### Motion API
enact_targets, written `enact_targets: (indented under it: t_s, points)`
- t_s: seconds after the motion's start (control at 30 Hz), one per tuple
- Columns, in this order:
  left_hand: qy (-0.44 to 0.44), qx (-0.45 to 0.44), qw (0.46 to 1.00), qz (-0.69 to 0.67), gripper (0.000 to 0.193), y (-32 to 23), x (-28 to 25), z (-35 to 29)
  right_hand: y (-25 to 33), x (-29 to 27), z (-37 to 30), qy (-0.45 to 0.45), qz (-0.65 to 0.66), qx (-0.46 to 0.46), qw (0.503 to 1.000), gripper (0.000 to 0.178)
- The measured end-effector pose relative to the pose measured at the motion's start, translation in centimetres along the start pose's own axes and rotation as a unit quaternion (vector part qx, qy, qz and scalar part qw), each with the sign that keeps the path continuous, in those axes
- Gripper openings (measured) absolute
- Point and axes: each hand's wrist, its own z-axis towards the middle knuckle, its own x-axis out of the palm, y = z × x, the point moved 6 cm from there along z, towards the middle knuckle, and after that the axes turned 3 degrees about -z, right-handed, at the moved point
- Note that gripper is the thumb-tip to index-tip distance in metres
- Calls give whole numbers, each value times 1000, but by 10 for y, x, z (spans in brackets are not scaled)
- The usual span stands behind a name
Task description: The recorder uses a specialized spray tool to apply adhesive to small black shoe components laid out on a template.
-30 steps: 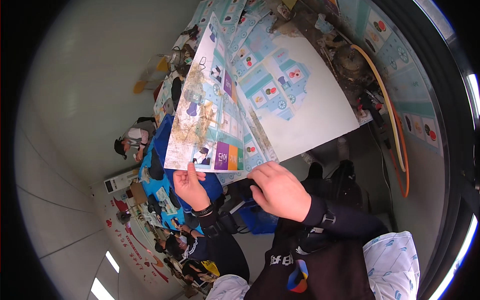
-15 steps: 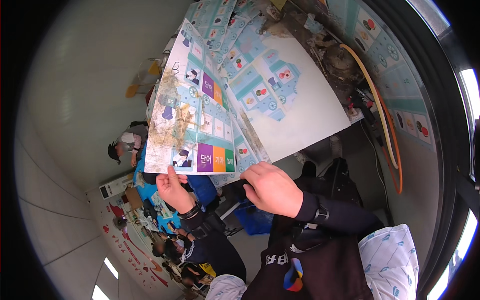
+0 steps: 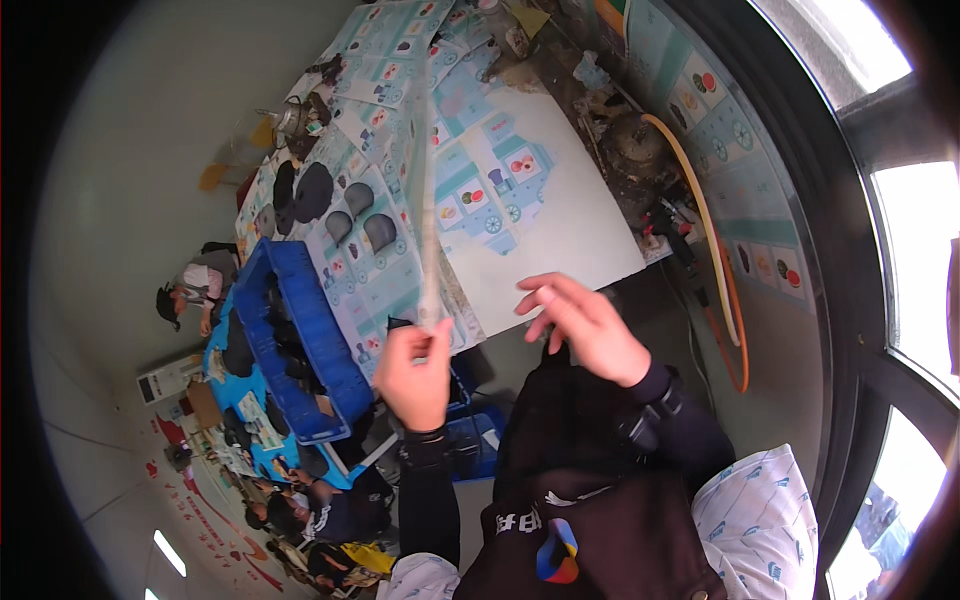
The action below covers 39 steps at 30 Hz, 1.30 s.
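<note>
My left hand (image 3: 415,375) is closed on the near edge of a stiff printed sheet (image 3: 430,250), which stands almost edge-on and looks blurred. Just right of it, my right hand (image 3: 590,325) is held in the air with fingers apart, nothing in it. Beneath and beyond that hand lies a white board (image 3: 575,220) with a ragged patch of blue printed pictures on it. Left of the raised sheet, several grey cup-shaped pieces (image 3: 380,232) rest on a printed table covering (image 3: 345,275).
A blue crate (image 3: 345,395) with dark items stands left of the table. Flat dark pieces (image 3: 313,192) lie beyond it. At the right are a round, dirty metal object (image 3: 635,145) and an orange hose (image 3: 738,335). Co-workers sit at the far left.
The sheet has swung from facing me, held out at the left, to nearly edge-on, uncovering the grey pieces and the crate. My right hand has moved right, its fingers spreading.
</note>
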Motion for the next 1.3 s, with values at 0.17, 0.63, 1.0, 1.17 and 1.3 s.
enact_targets:
  t_s: [0.17,0.63,1.0,1.17,1.3]
  points:
    - [89,109,989,36,16,-22,113,-34,-1,-72,7,-41,29,73,996,63]
    - [40,-342,938,38,37,294,153,-126,-149,-188,88,-151,-397,56,904,23]
    - [51,-322,945,9,34,280,179,-109,-139,-193,87,-255,-588,77,764,31]
    - [55,-314,945,-68,28,282,187,-95,-144,-179,91,-271,-615,75,737,32]
    - [74,-272,958,-53,27,280,187,-87,-144,-182,88,-288,-612,81,732,33]
